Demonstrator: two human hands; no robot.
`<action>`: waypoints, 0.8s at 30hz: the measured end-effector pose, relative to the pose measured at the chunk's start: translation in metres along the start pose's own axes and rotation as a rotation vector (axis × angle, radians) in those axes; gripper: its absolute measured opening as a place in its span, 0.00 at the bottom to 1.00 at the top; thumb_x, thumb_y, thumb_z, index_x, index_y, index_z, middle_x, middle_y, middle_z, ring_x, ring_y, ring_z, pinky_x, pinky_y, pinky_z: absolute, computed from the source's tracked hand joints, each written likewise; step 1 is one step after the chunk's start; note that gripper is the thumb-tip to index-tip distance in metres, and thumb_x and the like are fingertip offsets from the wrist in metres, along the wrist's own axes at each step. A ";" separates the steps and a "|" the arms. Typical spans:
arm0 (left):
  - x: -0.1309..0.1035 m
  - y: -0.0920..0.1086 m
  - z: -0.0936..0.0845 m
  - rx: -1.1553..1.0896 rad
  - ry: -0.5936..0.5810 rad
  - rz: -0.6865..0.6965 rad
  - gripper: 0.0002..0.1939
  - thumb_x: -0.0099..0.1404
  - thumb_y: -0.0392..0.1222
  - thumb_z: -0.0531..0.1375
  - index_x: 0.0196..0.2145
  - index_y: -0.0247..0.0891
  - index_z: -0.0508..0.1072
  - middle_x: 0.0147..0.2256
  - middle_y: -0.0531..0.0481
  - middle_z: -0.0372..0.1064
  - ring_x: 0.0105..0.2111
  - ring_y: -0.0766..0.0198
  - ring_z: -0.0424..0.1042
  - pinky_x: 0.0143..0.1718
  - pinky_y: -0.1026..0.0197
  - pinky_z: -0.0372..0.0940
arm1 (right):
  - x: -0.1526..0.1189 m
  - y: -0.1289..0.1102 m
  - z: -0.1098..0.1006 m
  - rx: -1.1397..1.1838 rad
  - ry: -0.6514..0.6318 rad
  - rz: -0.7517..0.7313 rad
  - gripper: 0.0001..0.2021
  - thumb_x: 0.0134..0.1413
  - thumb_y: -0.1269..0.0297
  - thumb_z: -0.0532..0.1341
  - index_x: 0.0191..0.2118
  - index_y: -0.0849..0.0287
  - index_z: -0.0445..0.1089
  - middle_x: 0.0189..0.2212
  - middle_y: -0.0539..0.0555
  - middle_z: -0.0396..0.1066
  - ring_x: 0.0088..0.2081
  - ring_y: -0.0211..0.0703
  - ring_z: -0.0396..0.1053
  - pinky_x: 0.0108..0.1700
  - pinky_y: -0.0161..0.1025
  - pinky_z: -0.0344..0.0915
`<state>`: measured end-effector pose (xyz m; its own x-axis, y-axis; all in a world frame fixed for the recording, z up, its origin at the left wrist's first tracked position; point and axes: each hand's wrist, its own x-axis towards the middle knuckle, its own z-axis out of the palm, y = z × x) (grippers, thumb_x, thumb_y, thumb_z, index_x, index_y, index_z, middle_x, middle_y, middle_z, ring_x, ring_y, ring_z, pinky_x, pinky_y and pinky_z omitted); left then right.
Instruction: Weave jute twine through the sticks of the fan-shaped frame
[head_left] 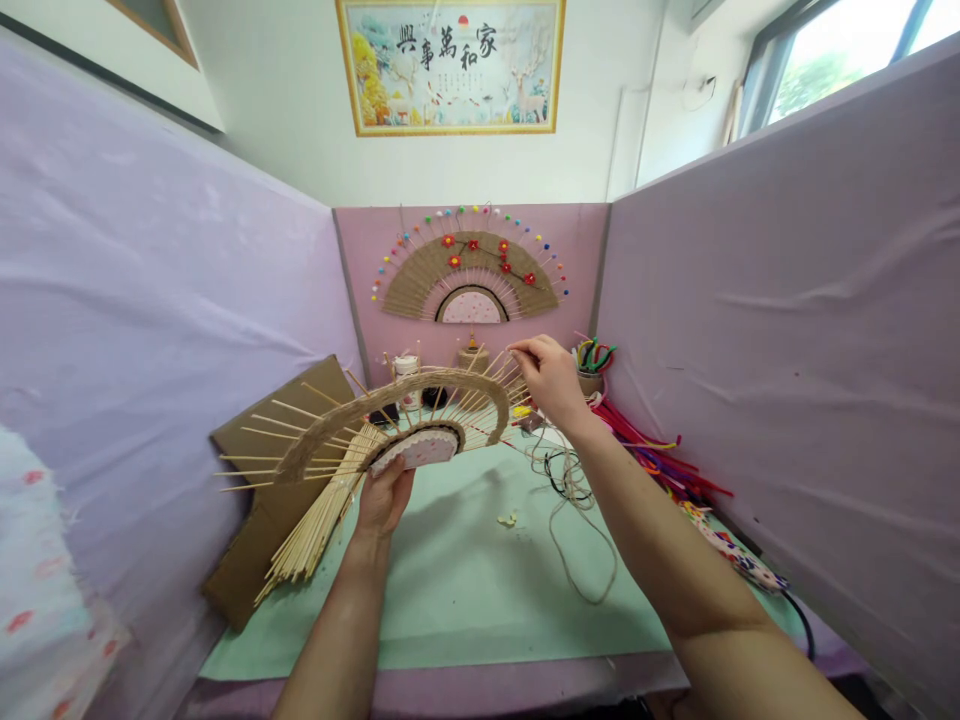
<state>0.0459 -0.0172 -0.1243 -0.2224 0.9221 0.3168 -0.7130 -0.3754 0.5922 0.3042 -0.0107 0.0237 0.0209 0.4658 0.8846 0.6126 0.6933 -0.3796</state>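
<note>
Your hands are apart: left hand (386, 497) grips fan base (424, 448), right hand (553, 382) near stick tips, pinch unclear. Twine band (330, 421) woven; outer stick ends (262, 433) bare.

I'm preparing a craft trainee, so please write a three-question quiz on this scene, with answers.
1. True or false: the left hand holds the unfinished fan of pale sticks and tan twine at its pink-spotted, half-round base.

2. Which side of the pale green tabletop has the bundle of thin, pale sticks?
A) left
B) middle
C) right

3. Fill in: the large tan fan displayed on the pink panel bears ____ flowers.

Key: 1 true; 2 A; 3 red.
</note>
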 end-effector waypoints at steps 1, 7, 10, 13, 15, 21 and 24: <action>0.000 0.000 0.000 0.001 0.001 -0.001 0.22 0.42 0.35 0.75 0.38 0.39 0.79 0.42 0.47 0.78 0.46 0.59 0.74 0.57 0.54 0.63 | -0.002 0.001 0.000 -0.008 0.008 -0.004 0.10 0.59 0.65 0.56 0.35 0.60 0.75 0.33 0.57 0.73 0.37 0.45 0.69 0.43 0.42 0.63; 0.001 -0.002 -0.003 0.002 -0.007 -0.009 0.21 0.43 0.34 0.75 0.37 0.39 0.78 0.40 0.49 0.78 0.43 0.61 0.74 0.55 0.56 0.65 | -0.018 0.001 0.000 0.063 0.130 0.133 0.10 0.57 0.62 0.57 0.40 0.60 0.73 0.35 0.58 0.75 0.35 0.46 0.70 0.41 0.43 0.65; 0.001 -0.001 -0.003 -0.001 0.000 -0.014 0.21 0.44 0.34 0.74 0.38 0.38 0.78 0.41 0.48 0.78 0.44 0.60 0.74 0.56 0.54 0.64 | -0.027 0.002 -0.001 0.116 0.136 0.228 0.10 0.57 0.59 0.57 0.37 0.59 0.72 0.33 0.57 0.75 0.33 0.45 0.70 0.38 0.42 0.66; 0.000 0.000 -0.001 -0.009 0.013 -0.023 0.21 0.44 0.34 0.74 0.38 0.36 0.78 0.41 0.47 0.78 0.45 0.59 0.74 0.58 0.51 0.62 | -0.037 0.005 0.001 0.109 0.082 0.231 0.10 0.57 0.59 0.58 0.34 0.58 0.73 0.33 0.56 0.75 0.33 0.45 0.69 0.38 0.42 0.65; 0.000 0.000 0.000 -0.013 0.020 -0.024 0.20 0.44 0.33 0.74 0.37 0.37 0.78 0.41 0.47 0.78 0.46 0.58 0.74 0.59 0.50 0.61 | -0.045 0.007 0.005 0.087 0.025 0.215 0.09 0.56 0.60 0.58 0.33 0.57 0.73 0.32 0.55 0.75 0.32 0.44 0.68 0.38 0.41 0.64; 0.001 -0.002 -0.005 -0.029 0.019 -0.034 0.20 0.45 0.33 0.74 0.38 0.37 0.78 0.41 0.47 0.78 0.49 0.56 0.73 0.59 0.49 0.61 | -0.071 0.012 0.031 0.174 -0.061 0.298 0.09 0.53 0.60 0.58 0.28 0.57 0.71 0.26 0.52 0.71 0.29 0.42 0.65 0.34 0.40 0.61; 0.001 -0.006 -0.008 -0.035 0.038 -0.057 0.20 0.45 0.33 0.73 0.38 0.37 0.77 0.40 0.47 0.78 0.47 0.56 0.74 0.58 0.49 0.62 | -0.077 0.011 0.040 0.251 -0.022 0.358 0.09 0.51 0.58 0.59 0.27 0.57 0.69 0.25 0.51 0.69 0.29 0.42 0.64 0.34 0.39 0.60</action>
<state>0.0444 -0.0129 -0.1333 -0.2053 0.9449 0.2548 -0.7481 -0.3194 0.5816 0.2777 -0.0162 -0.0594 0.1788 0.7110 0.6801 0.3584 0.5967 -0.7180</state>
